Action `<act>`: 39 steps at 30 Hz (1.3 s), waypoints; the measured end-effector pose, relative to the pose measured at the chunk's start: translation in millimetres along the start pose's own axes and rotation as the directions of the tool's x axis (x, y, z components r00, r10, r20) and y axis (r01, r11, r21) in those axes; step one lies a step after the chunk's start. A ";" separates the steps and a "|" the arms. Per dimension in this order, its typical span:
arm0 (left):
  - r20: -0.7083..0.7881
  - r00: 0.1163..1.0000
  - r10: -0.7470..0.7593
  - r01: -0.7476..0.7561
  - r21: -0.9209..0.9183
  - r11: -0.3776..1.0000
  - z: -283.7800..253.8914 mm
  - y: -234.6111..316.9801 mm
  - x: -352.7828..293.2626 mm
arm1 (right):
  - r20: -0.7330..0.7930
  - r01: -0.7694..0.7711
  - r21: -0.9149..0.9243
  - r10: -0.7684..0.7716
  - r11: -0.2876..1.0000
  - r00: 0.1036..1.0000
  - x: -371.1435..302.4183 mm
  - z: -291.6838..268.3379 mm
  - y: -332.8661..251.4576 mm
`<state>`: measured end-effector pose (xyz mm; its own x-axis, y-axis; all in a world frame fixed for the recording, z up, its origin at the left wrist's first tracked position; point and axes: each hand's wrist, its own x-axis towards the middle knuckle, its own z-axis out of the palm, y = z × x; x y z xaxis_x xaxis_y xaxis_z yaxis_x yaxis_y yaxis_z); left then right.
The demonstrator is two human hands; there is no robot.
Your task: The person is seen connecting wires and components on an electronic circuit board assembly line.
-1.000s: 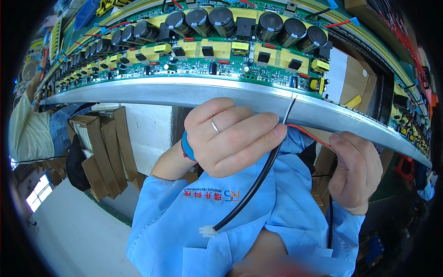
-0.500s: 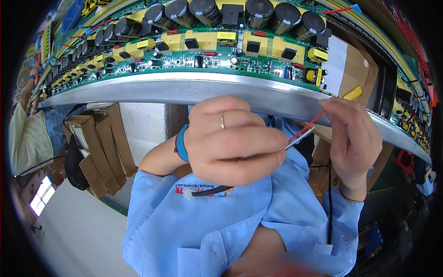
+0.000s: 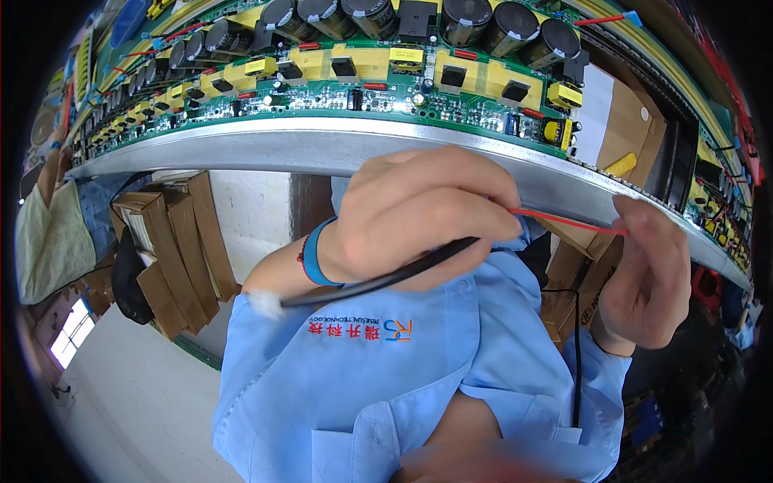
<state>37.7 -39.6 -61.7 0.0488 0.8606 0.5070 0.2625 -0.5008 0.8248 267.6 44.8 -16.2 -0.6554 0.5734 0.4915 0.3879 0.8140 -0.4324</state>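
A short black cable point(image 3: 378, 278) with a white connector point(image 3: 264, 304) on its end slants out of my left hand point(image 3: 427, 221), whose fingers are closed around it. From those fingers a thin red wire point(image 3: 568, 218) runs almost straight to my right hand point(image 3: 652, 270), which pinches its far end between thumb and fingertips. Both hands are in the air in front of the metal rail, before my blue shirt. My left fingers hide the spot where the wire leaves the cable. The connector is blurred by motion.
Just beyond my hands runs a silver metal rail point(image 3: 322, 145), bordering a long green circuit board point(image 3: 322, 101) with black capacitors point(image 3: 467, 20). A cardboard box point(image 3: 628, 121) with a yellow object point(image 3: 621, 165) lies to the right. Flattened cartons point(image 3: 173, 249) stand at left, near another person's sleeve point(image 3: 52, 233).
My right hand has moved right and down, and the red wire now stretches longer and flatter. The left hand has turned, swinging the connector leftward. The white wire is no longer visible.
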 end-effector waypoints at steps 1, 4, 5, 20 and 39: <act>-0.010 0.997 0.073 -0.071 0.142 0.987 -0.6 -0.8 -1.0 | 0.005 0.002 0.014 -0.003 1.000 1.000 -2.8 -1.6 -1.7; -0.047 0.977 0.208 -0.175 0.373 0.911 -0.3 -1.5 -5.8 | -0.010 0.024 0.145 -0.022 0.989 1.000 -11.5 3.4 -4.8; -0.046 0.977 0.206 -0.175 0.372 0.912 1.2 1.7 -6.3 | -0.009 0.021 0.145 -0.020 0.989 1.000 -12.9 7.2 -5.5; 0.070 0.962 0.262 -0.238 0.684 0.689 8.1 -21.7 -6.5 | 0.097 0.309 -0.111 -0.299 0.944 0.949 15.8 54.5 17.2; 0.067 0.967 0.247 -0.223 0.695 0.684 16.4 -27.5 -3.2 | 0.261 0.341 0.011 -0.332 0.940 0.907 16.8 51.3 32.4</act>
<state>46.1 -27.0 -90.1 0.1767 0.7147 0.6767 0.8383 -0.4696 0.2770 235.9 76.0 -60.8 -0.8918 0.2255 0.3922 0.1340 0.9597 -0.2470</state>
